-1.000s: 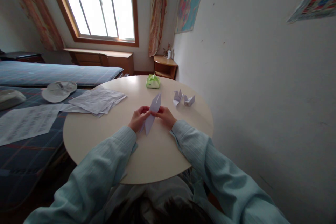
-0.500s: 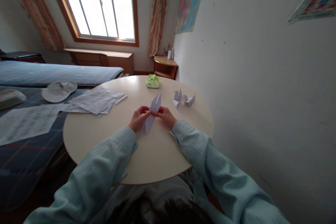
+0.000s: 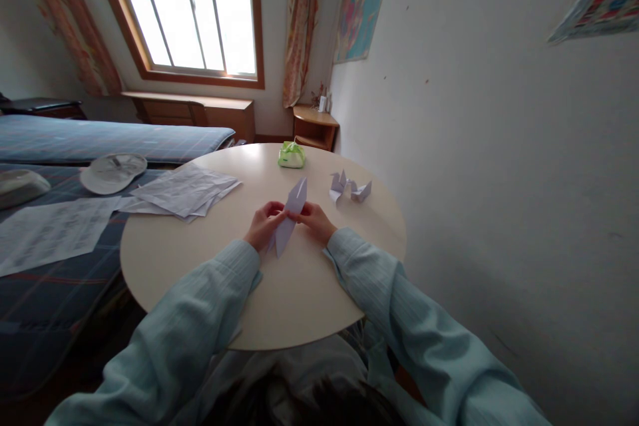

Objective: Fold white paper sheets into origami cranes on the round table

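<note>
Between my two hands is a piece of folded white paper (image 3: 287,230), long and pointed, tilted over the round table (image 3: 299,303). My left hand (image 3: 265,225) pinches it at mid-length from the left, thumb in front. From the right, my right hand (image 3: 316,221) pinches it at about the same height. Some of the fingers behind the paper are hidden. Beyond my right hand stand two folded paper birds (image 3: 338,185), close together on the table.
A green and white tissue pack (image 3: 291,155) lies at the table's far side. Loose paper sheets (image 3: 182,190) overlap the left edge. Further left, a white cap (image 3: 112,174) rests on a blue plaid mattress (image 3: 64,293). A bare wall (image 3: 479,166) rises at the right.
</note>
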The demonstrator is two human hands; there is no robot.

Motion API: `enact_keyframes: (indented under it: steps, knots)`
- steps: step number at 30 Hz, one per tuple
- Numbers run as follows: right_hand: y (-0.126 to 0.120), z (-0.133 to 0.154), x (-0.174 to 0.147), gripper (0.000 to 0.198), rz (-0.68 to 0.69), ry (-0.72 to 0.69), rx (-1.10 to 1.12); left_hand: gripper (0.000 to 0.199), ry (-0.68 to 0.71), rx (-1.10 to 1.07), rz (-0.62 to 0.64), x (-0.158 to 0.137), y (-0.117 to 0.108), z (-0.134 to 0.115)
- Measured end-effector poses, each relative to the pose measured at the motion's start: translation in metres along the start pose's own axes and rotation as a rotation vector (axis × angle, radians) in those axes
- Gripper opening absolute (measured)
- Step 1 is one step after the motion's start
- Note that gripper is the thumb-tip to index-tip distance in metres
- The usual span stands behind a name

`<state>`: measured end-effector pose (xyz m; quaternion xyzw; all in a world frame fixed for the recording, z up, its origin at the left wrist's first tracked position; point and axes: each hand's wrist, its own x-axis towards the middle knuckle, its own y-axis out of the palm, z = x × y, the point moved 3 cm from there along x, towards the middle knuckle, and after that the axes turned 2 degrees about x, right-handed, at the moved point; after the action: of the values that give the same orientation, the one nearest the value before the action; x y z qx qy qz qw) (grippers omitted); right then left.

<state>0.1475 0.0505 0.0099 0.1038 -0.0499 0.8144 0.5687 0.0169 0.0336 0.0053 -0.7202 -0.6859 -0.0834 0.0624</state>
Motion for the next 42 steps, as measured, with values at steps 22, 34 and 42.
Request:
enact_keyframes:
  steps: [22,34,42]
  knots:
    - [0.0,-0.0006,0.0001,0.038,-0.008,-0.011,-0.012,0.037,0.005,-0.016,-0.003,0.0025,-0.0016,0.005]
    - [0.0007,0.001,0.0002,0.037,-0.012,-0.014,-0.004,0.038,-0.01,-0.016,-0.022,0.0003,0.0004,0.0003]
    - [0.0011,0.0018,-0.0004,0.037,-0.009,-0.011,0.011,0.037,-0.018,-0.003,-0.019,0.0001,0.0,0.0011]
